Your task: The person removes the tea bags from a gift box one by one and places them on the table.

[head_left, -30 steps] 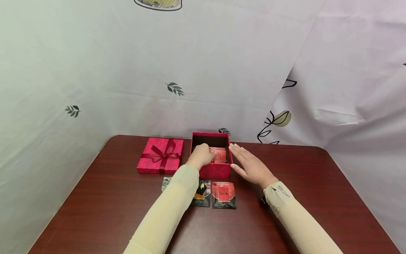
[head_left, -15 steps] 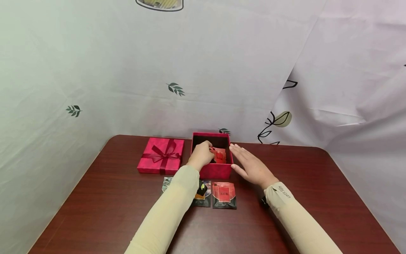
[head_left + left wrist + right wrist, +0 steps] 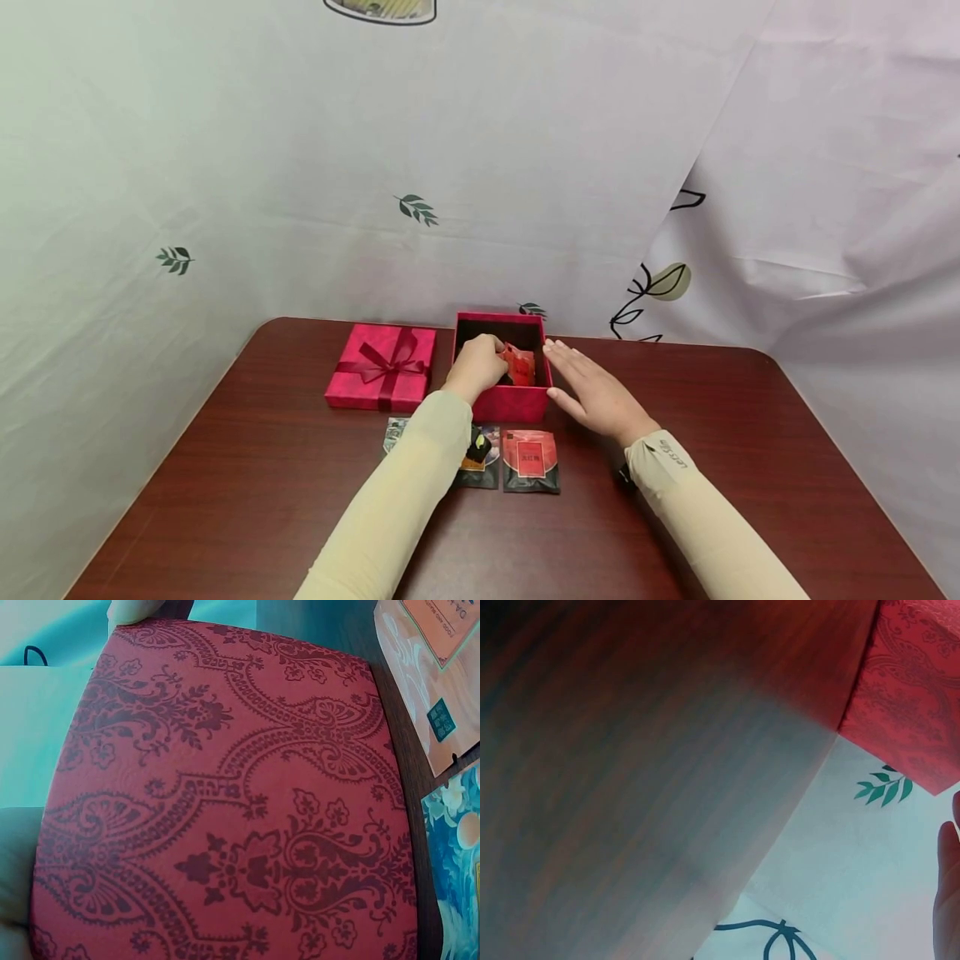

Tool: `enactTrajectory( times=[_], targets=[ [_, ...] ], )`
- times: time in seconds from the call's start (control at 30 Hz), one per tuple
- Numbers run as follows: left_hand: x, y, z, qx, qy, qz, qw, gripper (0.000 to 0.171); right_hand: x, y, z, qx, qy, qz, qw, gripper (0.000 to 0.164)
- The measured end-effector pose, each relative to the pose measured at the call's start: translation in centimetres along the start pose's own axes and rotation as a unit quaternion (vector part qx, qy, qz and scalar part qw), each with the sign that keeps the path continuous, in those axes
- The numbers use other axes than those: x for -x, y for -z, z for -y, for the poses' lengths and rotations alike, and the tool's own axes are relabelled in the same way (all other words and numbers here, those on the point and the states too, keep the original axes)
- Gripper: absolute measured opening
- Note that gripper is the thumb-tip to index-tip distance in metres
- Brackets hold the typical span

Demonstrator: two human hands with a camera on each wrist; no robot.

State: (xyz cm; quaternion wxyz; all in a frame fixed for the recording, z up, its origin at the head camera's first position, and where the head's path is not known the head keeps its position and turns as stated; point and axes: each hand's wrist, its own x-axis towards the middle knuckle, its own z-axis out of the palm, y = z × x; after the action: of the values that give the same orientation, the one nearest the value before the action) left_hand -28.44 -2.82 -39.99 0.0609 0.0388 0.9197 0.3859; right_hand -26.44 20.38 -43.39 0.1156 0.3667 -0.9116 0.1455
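Observation:
In the head view my left hand [image 3: 477,367] reaches over the front left of the red gift box [image 3: 510,406]. Its curled fingers pinch a red sachet [image 3: 521,367] inside, which leans at an angle; the fingertips are partly hidden. The box's patterned front wall [image 3: 225,787] fills the left wrist view, with a finger [image 3: 135,610] over its rim. Flat and straight-fingered, my right hand [image 3: 596,396] stands at the box's right side, fingertips right at the rim. The right wrist view catches a corner of the box [image 3: 915,690] and some right fingers [image 3: 946,885].
Left of the box lies its red lid [image 3: 375,354] with a ribbon bow. A red and black sachet [image 3: 530,462], a dark sachet [image 3: 480,477] and a pale sachet [image 3: 394,432] lie in front, partly under my left sleeve [image 3: 405,492]. A white curtain [image 3: 480,167] hangs behind the table.
The red sachet in the box has gone from lying evenly with the others to tilted and crumpled beside my left fingers. My right hand has stayed in place.

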Motion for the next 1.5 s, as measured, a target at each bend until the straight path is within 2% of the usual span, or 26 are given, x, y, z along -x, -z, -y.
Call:
enactTrajectory(
  times=[0.37,0.63,1.0,1.2,1.5],
  targets=[
    [0.3,0.1,-0.1,0.018,-0.023,-0.032,0.9991,0.027,0.0,0.0,-0.1,-0.002,-0.003,0.001,1.000,0.065],
    [0.7,0.0,0.1,0.024,-0.051,-0.056,0.9968,0.027,0.0,-0.2,-0.1,-0.003,0.000,0.000,1.000,0.065],
    [1.6,0.0,0.3,0.017,-0.102,-0.126,0.9867,0.024,0.1,-0.2,-0.1,-0.001,0.000,0.005,1.000,0.066],
    [2.7,0.9,0.6,0.080,-0.120,-0.160,0.9765,0.022,0.1,-0.1,-0.1,0.000,0.002,0.002,1.000,0.066],
    [4.0,2.0,1.7,0.168,-0.117,-0.185,0.9612,0.021,0.1,-0.1,-0.1,-0.003,0.005,-0.003,1.000,0.065]
  ],
)
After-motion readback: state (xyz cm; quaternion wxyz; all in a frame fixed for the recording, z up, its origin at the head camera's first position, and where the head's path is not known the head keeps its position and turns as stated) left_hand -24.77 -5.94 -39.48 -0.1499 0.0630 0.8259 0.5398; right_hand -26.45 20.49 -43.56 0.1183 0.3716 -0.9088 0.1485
